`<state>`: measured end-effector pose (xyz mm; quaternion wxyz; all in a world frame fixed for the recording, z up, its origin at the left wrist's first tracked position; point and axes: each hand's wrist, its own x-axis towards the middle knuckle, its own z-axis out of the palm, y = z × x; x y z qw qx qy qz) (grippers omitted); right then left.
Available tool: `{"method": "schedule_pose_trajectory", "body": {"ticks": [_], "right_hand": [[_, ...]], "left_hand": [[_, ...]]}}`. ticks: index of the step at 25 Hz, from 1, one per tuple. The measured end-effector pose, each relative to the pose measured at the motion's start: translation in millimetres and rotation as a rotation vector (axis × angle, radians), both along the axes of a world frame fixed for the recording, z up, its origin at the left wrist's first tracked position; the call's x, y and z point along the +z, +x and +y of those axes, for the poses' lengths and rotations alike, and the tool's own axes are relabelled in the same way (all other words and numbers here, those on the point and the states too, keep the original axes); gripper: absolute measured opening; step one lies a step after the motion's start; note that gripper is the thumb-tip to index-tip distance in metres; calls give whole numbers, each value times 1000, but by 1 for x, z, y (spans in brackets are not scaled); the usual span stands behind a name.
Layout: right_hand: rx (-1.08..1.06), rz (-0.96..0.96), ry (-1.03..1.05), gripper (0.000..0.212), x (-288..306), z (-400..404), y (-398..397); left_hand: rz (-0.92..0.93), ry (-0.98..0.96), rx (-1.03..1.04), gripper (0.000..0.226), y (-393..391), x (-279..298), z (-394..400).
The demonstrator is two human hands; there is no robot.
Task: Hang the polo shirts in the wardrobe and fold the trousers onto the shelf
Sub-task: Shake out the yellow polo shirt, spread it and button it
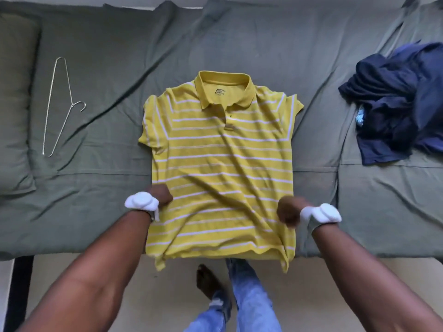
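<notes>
Head view, near to far. Item one: your left hand [161,195] and right hand [288,212], each closed on a side seam of the yellow white-striped cotton polo shirt [223,168], likely to pull it flat. Shirt lies centre frame on the grey-green bedsheet [239,44], hem overhanging. Thin wire hanger [60,109] upper left, ready. Crumpled navy garments [398,101] upper right.

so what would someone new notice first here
The yellow striped polo shirt lies flat in the middle of the grey-green bed, collar away from the person, with the left hand and right hand gripping its lower sides. A wire hanger lies far left, and dark blue clothes are heaped far right.
</notes>
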<state>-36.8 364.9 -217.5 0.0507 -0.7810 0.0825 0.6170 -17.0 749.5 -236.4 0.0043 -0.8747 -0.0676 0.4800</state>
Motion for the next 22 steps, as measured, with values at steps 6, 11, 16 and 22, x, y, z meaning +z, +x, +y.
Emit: {"method": "schedule_pose_trajectory", "body": {"ticks": [6, 11, 16, 22], "right_hand": [[-827, -1047, 58, 18, -13, -49, 169], [-690, -1006, 112, 69, -34, -72, 242], [-448, -860, 203, 51, -53, -71, 259], [-186, -1251, -183, 26, -51, -149, 215]], "left_hand": [[-610, -224, 103, 35, 154, 4, -58], [-603, -250, 85, 96, 182, -33, -125], [-580, -213, 313, 112, 164, -57, -120], [-481, -138, 256, 109, 177, -47, -121]]}}
